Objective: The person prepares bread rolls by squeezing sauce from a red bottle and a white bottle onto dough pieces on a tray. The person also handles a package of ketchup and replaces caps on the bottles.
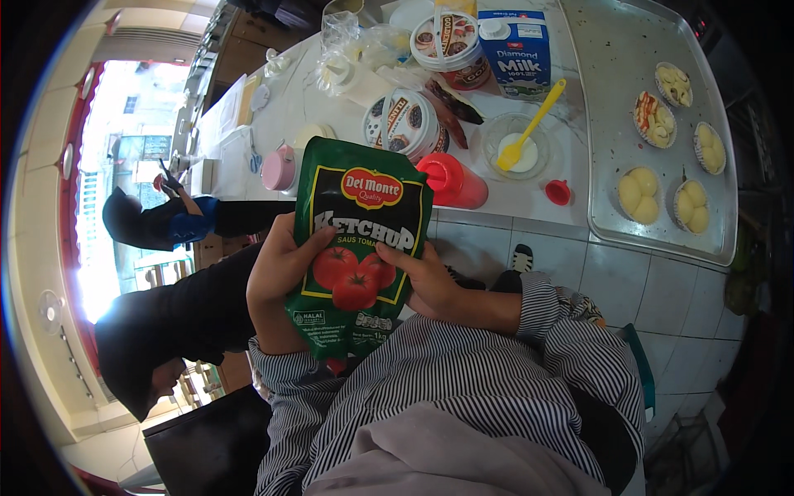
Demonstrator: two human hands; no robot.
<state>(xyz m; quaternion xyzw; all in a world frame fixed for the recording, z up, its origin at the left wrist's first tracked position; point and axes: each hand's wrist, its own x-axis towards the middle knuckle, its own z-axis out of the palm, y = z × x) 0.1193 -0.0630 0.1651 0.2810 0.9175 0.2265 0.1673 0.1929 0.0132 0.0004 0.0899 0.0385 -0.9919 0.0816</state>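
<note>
A green and black ketchup pouch (356, 223) with tomatoes pictured on its front is held up before my body. My left hand (281, 264) grips its left side, thumb on the front. On the right side my right hand (430, 279) is closed on it too, thumb pressed to the front. The fingers behind the pouch are hidden. Its red spout end (335, 364) points down toward my striped sleeve. Just beyond the pouch, a red squeeze bottle (453, 180) is at the table edge. A small red cone-shaped nozzle cap (558, 192) lies to its right.
A glass bowl (539, 163) holds white cream and a yellow spatula (533, 124). Behind are tubs (404, 124) and a blue milk carton (517, 62). At right, a metal tray (608, 91) carries several dough buns (638, 196) in paper cups. Two people (182, 322) stand at left.
</note>
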